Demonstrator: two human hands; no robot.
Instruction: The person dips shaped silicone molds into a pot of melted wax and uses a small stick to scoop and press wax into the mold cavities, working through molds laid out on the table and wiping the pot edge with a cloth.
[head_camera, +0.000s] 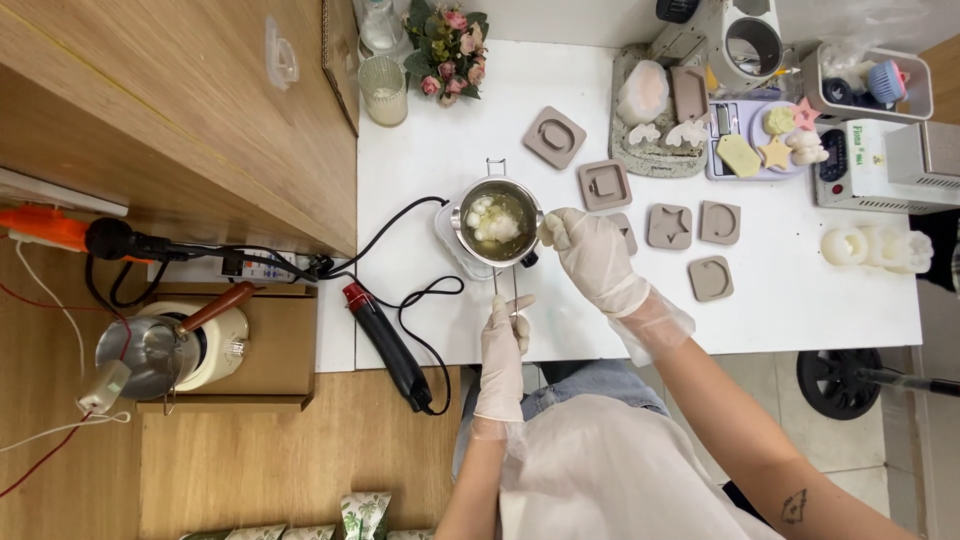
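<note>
A small steel melting pot (497, 220) holds yellowish liquid with white lumps and sits on a small white warmer on the white table (780, 290). My left hand (503, 345), in a white glove, grips the pot's wire handle (505, 290) near the table's front edge. My right hand (590, 255), also gloved, rests at the pot's right rim, fingers curled by the edge; whether it holds anything I cannot tell. Several grey-brown silicone moulds (605, 184) lie to the right of the pot.
A black heat gun (388, 345) with its cord lies left of the pot. A scale (750, 140) with shaped wax pieces, a tray, white wax shapes (875, 247), a glass candle (384, 90) and flowers (447, 45) stand at the back. A kettle (165, 345) sits on a wooden shelf at left.
</note>
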